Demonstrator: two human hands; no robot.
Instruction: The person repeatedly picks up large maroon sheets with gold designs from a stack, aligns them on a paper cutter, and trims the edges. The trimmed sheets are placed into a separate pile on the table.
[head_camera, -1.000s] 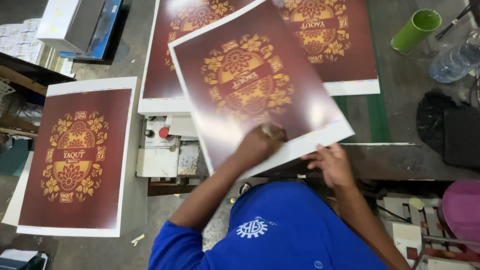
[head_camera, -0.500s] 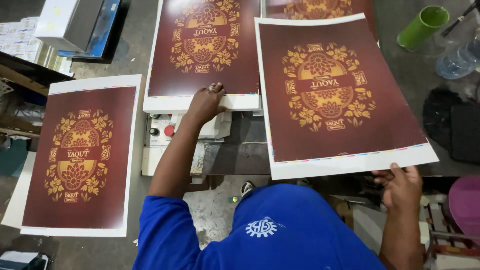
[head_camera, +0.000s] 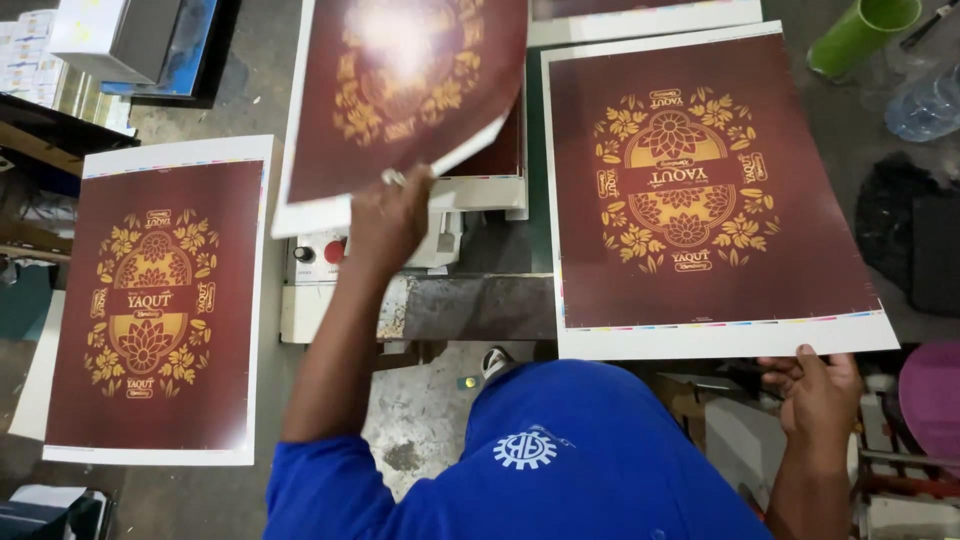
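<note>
The step in hand looks like the sorting of printed sheets off a stack; the left hand is closed on the near white margin of a glossy maroon sheet with a gold floral emblem, thumb on top, and the sheet tilts up off the stack of matching maroon sheets beneath it, glare washing out its print; the right hand has its fingers curled under the near right corner of a second maroon-and-gold sheet, which lies flat on the desk to the right of the stack; a third such sheet lies well apart on the left; a green cup and a clear plastic bottle stand at the far right. The next move, by my judgement, calls for a firm pinch on the lifted margin so the glossy paper neither slips nor creases.
</note>
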